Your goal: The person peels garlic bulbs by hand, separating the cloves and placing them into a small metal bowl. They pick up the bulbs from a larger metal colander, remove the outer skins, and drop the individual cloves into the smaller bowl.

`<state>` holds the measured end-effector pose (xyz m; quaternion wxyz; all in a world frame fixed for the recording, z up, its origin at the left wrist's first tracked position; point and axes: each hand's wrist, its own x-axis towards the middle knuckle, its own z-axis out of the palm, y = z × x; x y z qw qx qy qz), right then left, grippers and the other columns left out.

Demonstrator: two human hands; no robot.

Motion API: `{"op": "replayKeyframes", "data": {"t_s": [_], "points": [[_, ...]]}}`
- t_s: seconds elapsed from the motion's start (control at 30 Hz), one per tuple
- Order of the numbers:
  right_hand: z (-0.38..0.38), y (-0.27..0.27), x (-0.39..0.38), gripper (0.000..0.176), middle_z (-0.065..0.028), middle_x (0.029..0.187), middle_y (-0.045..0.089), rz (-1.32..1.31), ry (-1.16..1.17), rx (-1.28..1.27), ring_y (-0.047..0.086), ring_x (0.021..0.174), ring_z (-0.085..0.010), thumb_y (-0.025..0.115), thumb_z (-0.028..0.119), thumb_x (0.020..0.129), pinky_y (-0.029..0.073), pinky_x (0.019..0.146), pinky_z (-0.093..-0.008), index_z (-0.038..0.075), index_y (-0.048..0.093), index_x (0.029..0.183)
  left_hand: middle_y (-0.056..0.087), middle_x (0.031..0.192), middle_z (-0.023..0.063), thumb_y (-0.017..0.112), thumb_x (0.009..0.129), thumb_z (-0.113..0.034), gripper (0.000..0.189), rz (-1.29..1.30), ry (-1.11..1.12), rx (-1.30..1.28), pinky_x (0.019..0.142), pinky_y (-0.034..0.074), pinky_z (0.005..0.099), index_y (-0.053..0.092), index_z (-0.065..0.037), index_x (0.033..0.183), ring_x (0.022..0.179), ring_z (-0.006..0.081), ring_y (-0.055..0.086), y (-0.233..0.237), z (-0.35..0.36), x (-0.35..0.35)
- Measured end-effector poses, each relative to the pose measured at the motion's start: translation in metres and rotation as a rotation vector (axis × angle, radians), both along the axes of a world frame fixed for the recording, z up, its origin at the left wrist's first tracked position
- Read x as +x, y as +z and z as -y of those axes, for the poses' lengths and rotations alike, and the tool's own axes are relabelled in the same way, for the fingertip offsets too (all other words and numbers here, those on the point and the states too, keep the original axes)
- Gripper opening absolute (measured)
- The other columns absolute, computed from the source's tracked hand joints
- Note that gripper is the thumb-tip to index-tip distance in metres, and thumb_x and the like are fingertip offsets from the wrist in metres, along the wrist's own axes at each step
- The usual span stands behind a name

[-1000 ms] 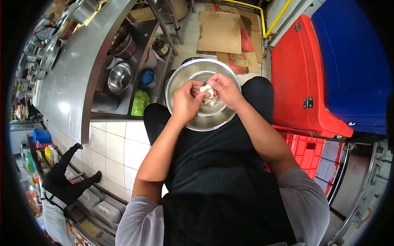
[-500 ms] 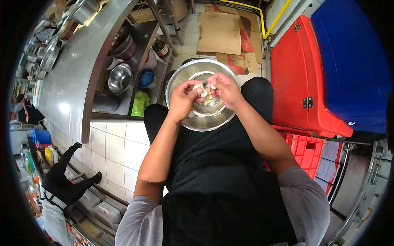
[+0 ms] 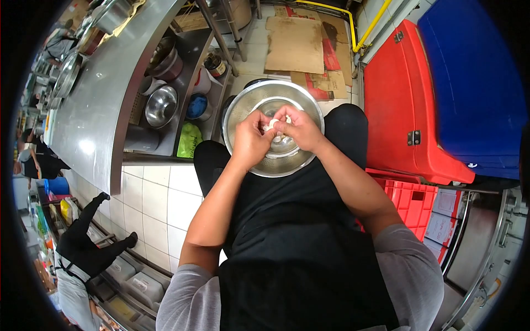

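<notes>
The left hand (image 3: pixel 251 139) and right hand (image 3: pixel 303 131) were apart; now they meet, both pinching white garlic (image 3: pixel 274 124) over the big metal bowl (image 3: pixel 238 108). At left, a person (image 3: pixel 37 159) shows more than before.

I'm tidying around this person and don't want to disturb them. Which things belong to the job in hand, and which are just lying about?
In use:
- pale piece between left hand and right hand
- metal bowl beneath them

Apparently just lying about:
- floor cardboard
- red crate
- green bag on the shelf
- shelved steel bowl
</notes>
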<state>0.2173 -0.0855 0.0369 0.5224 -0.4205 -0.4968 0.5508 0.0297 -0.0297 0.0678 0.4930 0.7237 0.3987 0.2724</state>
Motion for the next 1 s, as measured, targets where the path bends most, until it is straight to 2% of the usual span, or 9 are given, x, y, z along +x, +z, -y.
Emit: {"op": "replayKeyframes", "data": {"t_s": [0.1, 0.37, 0.6, 0.7, 0.77, 0.87, 0.9, 0.97, 1.0], "points": [[0.005, 0.002, -0.009, 0.012, -0.0005, 0.097, 0.064, -0.057, -0.079, -0.047, 0.059, 0.088, -0.0075, 0.069, 0.015, 0.106, 0.051, 0.082, -0.0259, 0.004, 0.064, 0.107, 0.066, 0.085, 0.0006, 0.085, 0.088, 0.002, 0.026, 0.001, -0.004, 0.056, 0.067, 0.047, 0.0250, 0.062, -0.002, 0.099, 0.076, 0.0067, 0.057, -0.010, 0.000, -0.001], [0.005, -0.004, -0.014, 0.017, -0.0050, 0.092, 0.062, 0.240, -0.256, 0.027, 0.060, 0.085, -0.0121, 0.059, 0.017, 0.108, 0.052, 0.076, -0.0354, 0.002, 0.058, 0.102, 0.062, 0.083, -0.0012, 0.085, 0.088, 0.000, 0.024, 0.032, 0.014, 0.112, 0.064, 0.045, 0.0263, 0.064, -0.002, 0.100, 0.073, 0.0059, 0.052, -0.019, 0.000, 0.005], [-0.001, -0.017, -0.022, 0.016, -0.0086, 0.085, 0.061, 0.382, -0.485, 0.162, 0.061, 0.078, -0.0146, 0.051, 0.017, 0.109, 0.050, 0.070, -0.0354, 0.003, 0.055, 0.101, 0.069, 0.086, 0.0076, 0.077, 0.095, -0.001, 0.015, 0.116, -0.010, 0.241, 0.065, 0.048, 0.0287, 0.070, 0.002, 0.107, 0.071, 0.0117, 0.058, -0.011, 0.002, 0.015], [0.000, -0.019, -0.019, 0.017, -0.0054, 0.080, 0.059, 0.130, -0.415, -0.003, 0.057, 0.068, -0.0108, 0.049, 0.019, 0.111, 0.047, 0.060, -0.0320, 0.005, 0.055, 0.103, 0.072, 0.090, 0.0104, 0.075, 0.096, -0.001, 0.014, 0.108, -0.010, 0.221, 0.069, 0.052, 0.0299, 0.071, 0.002, 0.108, 0.074, 0.0128, 0.063, -0.003, 0.004, 0.014], [0.001, -0.016, -0.016, 0.018, -0.0002, 0.076, 0.053, -0.285, -0.335, -0.127, 0.047, 0.060, -0.0049, 0.045, 0.020, 0.113, 0.039, 0.051, -0.0262, 0.008, 0.056, 0.105, 0.073, 0.091, 0.0112, 0.075, 0.096, -0.001, 0.014, 0.095, -0.026, 0.208, 0.071, 0.053, 0.0304, 0.071, 0.001, 0.109, 0.076, 0.0128, 0.065, 0.003, 0.004, 0.014], [0.000, -0.009, -0.014, 0.020, 0.0037, 0.073, 0.048, -0.230, -0.287, -0.051, 0.040, 0.058, -0.0023, 0.042, 0.021, 0.115, 0.033, 0.049, -0.0220, 0.011, 0.056, 0.106, 0.074, 0.094, 0.0095, 0.075, 0.095, 0.000, 0.015, 0.051, -0.040, 0.183, 0.073, 0.054, 0.0300, 0.072, 0.002, 0.110, 0.081, 0.0135, 0.068, 0.004, 0.005, 0.014], [-0.001, -0.010, -0.012, 0.020, 0.0037, 0.073, 0.048, -0.227, -0.288, -0.051, 0.040, 0.058, -0.0023, 0.042, 0.021, 0.115, 0.033, 0.049, -0.0220, 0.011, 0.056, 0.106, 0.075, 0.097, 0.0081, 0.074, 0.096, 0.001, 0.017, 0.105, -0.023, 0.071, 0.073, 0.054, 0.0291, 0.072, 0.002, 0.113, 0.083, 0.0132, 0.068, 0.000, 0.003, 0.015], [-0.005, -0.011, -0.008, 0.019, 0.0043, 0.072, 0.045, -0.498, -0.230, -0.162, 0.038, 0.056, -0.0025, 0.045, 0.024, 0.116, 0.032, 0.049, -0.0222, 0.011, 0.056, 0.106, 0.075, 0.099, 0.0068, 0.074, 0.096, 0.001, 0.019, 0.159, -0.005, -0.044, 0.073, 0.054, 0.0282, 0.071, 0.002, 0.115, 0.085, 0.0128, 0.068, -0.009, -0.002, 0.013], [-0.006, -0.009, -0.008, 0.019, 0.0043, 0.072, 0.045, -0.499, -0.229, -0.165, 0.038, 0.056, -0.0025, 0.045, 0.024, 0.116, 0.032, 0.049, -0.0222, 0.011, 0.056, 0.106, 0.073, 0.099, 0.0049, 0.072, 0.098, -0.001, 0.020, 0.330, 0.047, -0.271, 0.072, 0.054, 0.0271, 0.071, 0.002, 0.117, 0.084, 0.0123, 0.066, -0.013, -0.008, 0.010]]}}
